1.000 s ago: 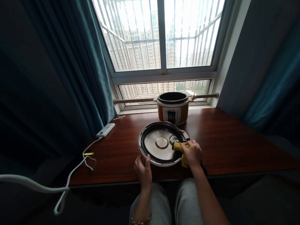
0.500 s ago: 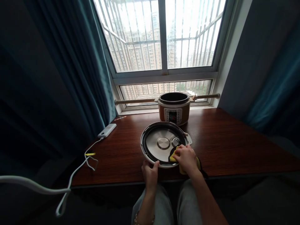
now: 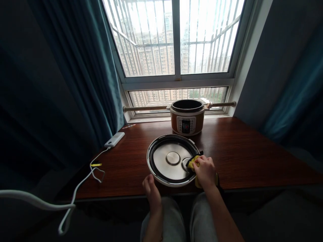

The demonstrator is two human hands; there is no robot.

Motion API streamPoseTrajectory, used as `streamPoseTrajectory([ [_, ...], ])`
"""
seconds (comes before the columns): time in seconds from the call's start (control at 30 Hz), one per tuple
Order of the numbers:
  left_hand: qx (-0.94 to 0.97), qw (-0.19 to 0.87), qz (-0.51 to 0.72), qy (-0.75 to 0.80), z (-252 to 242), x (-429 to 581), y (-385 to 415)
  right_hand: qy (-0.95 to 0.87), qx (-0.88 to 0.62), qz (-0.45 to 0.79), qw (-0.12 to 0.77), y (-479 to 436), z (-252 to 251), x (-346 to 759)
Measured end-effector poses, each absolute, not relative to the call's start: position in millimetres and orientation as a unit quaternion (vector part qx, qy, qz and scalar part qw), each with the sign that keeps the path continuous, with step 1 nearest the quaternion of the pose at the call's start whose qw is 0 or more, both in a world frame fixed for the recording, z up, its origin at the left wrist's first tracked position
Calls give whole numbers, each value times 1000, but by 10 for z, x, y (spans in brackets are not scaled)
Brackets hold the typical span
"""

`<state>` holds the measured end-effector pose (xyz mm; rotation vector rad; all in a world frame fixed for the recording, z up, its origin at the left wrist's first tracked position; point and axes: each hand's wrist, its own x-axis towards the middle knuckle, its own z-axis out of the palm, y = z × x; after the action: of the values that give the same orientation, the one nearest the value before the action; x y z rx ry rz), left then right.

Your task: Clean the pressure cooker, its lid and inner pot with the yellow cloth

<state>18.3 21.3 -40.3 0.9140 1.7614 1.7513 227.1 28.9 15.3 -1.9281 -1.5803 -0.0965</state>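
A round pressure cooker lid point(image 3: 161, 161) lies on the wooden table with its steel inner face and black sealing ring upward. My right hand point(image 3: 205, 171) pinches a yellow and black cloth point(image 3: 193, 164) and presses it on the lid's right side, by the small round valve cover point(image 3: 186, 163), which it partly hides. More of the cloth hangs below that hand. At the lid's front left rim is my left hand point(image 3: 152, 193), its fingers loosely bent and apart, nothing held. Whether its fingertips touch the rim is hard to see.
Behind the lid stands an orange and white electric pressure cooker point(image 3: 187, 117), its top uncovered. A white power strip point(image 3: 114, 139) with a white cable point(image 3: 82, 183) lies at the table's left. Window and blue curtains point(image 3: 83, 67) border the wooden table point(image 3: 242, 151).
The lid has turned counterclockwise and shifted slightly left and nearer. My left hand has let go of its front rim and moved left. The cloth has moved slightly right.
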Motion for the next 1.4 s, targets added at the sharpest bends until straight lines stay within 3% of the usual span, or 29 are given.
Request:
streamPoseTrajectory([
  [0.23,497,174,512,679,-252,342,-83,-621,-719,-9,313,170,219,2152],
  [0.5,451,235,526,682,-282,132,64,-731,-621,41,281,28,291,2067],
  [0.83,492,252,494,671,-143,-200,477,-678,-690,-56,247,354,246,2581],
  [1.07,470,256,488,690,-199,53,97,-683,-681,-47,258,185,101,2411],
  [1.4,505,173,491,688,-309,168,54,-753,-620,-27,219,178,255,2303],
])
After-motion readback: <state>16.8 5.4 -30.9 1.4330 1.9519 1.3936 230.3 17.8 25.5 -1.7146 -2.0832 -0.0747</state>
